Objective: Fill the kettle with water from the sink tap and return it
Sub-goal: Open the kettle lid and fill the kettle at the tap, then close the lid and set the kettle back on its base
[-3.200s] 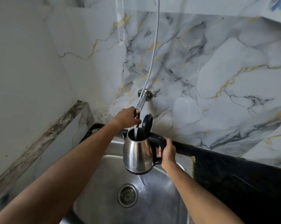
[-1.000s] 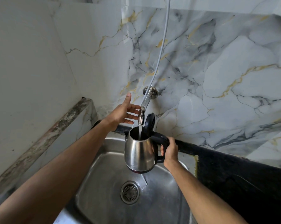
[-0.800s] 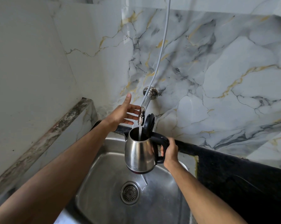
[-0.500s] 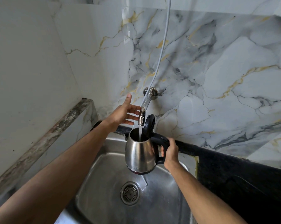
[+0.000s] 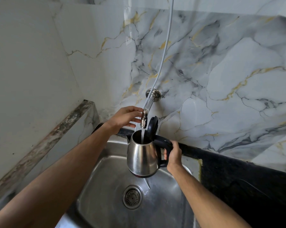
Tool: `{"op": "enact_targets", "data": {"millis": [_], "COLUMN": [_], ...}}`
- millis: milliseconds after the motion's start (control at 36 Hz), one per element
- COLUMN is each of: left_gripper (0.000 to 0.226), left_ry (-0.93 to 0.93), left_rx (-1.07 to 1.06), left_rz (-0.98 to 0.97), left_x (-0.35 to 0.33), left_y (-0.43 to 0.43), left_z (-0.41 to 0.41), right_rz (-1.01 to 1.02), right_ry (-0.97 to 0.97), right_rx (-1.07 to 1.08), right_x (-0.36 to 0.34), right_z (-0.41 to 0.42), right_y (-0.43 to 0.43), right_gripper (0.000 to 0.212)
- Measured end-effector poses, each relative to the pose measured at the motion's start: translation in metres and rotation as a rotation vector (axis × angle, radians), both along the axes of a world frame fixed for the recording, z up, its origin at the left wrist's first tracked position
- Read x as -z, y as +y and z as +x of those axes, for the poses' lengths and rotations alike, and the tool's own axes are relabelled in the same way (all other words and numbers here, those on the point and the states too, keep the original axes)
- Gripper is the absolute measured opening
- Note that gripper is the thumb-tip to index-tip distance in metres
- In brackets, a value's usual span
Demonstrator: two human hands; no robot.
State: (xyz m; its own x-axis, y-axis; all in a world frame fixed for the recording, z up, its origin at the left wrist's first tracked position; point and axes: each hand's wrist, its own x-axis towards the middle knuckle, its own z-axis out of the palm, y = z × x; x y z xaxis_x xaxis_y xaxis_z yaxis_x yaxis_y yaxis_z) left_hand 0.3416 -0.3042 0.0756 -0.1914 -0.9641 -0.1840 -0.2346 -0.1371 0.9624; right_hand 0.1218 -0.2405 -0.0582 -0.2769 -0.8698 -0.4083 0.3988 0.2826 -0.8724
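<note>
Stainless kettle (image 5: 142, 156), lid up, gripped at handle by right hand (image 5: 174, 153); left hand (image 5: 125, 118), fingers loosely spread, touching tap nozzle (image 5: 144, 120). Keep mouth centred under stream; shut off before overfilling.

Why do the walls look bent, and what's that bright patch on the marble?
Head view: the wide-angle lens bows the marble wall and stretches both forearms near the frame edges. The pale band across the top of the tiles is glare from light on their glossy surface. The steel kettle and sink show soft reflections. The centre is sharp, and the water stream is faint.
</note>
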Motion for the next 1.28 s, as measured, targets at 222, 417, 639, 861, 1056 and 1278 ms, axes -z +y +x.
{"op": "enact_targets", "data": {"millis": [222,417,639,861,1056,1278], "left_gripper": [0.030,0.031,0.028,0.035,0.049,0.056], "left_ry": [-0.048,-0.197,-0.399,-0.552,-0.560,-0.547], "left_rx": [0.020,0.049,0.058,-0.027,-0.080,0.148], "left_rz": [-0.051,-0.107,-0.211,-0.276,-0.216,-0.762], "left_x": [0.007,0.014,0.022,0.023,0.023,-0.013], "left_y": [-0.002,-0.003,-0.011,-0.011,-0.008,0.045], "left_z": [-0.003,-0.012,-0.016,-0.033,-0.039,-0.075], "right_rz": [0.003,-0.001,0.033,0.028,0.029,-0.002], "right_ry": [-0.005,-0.006,-0.046,-0.033,-0.016,0.046], "right_rx": [0.005,-0.005,0.017,0.013,0.022,0.090], "right_x": [-0.001,0.003,0.002,-0.003,-0.010,-0.022], "right_z": [0.000,-0.001,-0.002,-0.001,-0.013,-0.041], "right_y": [0.000,0.000,-0.001,0.001,0.019,0.055], "right_gripper": [0.035,0.035,0.028,0.029,0.029,0.034]}}
